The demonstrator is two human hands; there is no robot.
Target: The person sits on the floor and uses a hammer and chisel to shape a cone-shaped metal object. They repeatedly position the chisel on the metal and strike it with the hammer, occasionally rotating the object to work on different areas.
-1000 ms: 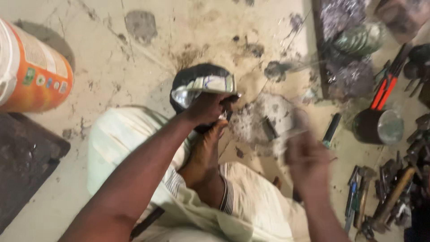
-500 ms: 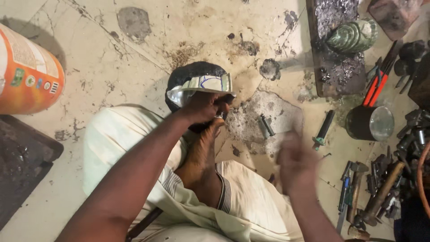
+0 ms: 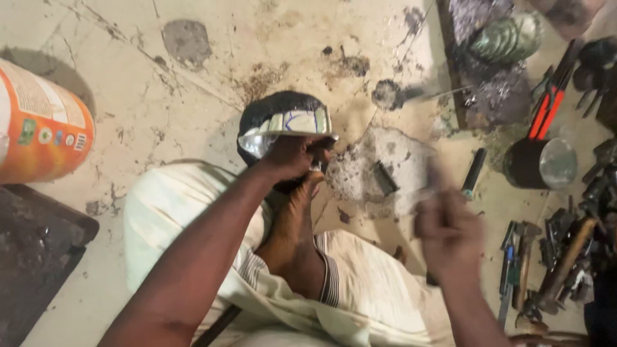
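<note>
So the left hand [image 3: 292, 157] is clamped on the rim of a bent shiny sheet-metal piece [image 3: 289, 125], pinning it over a dark rounded block [image 3: 270, 109] on the stained concrete floor [image 3: 193, 83], with a bare foot [image 3: 292, 225] braced just below it. Compared with a second ago the right hand [image 3: 450, 231] has dropped lower and closer to the body, to the right of the metal piece, and it's so blurred I can't tell whether it's open or closed; a thin dark handle seems to rise from it, and a smeared hammer-like head [image 3: 389, 94] shows above, right of the metal piece. Looks like mid-swing to me. Containers: a black tin with a shiny lid [image 3: 540, 164] far right of the metal piece, contents hidden, and an orange labelled can [image 3: 38, 128] lying far left, contents not visible either.
</note>
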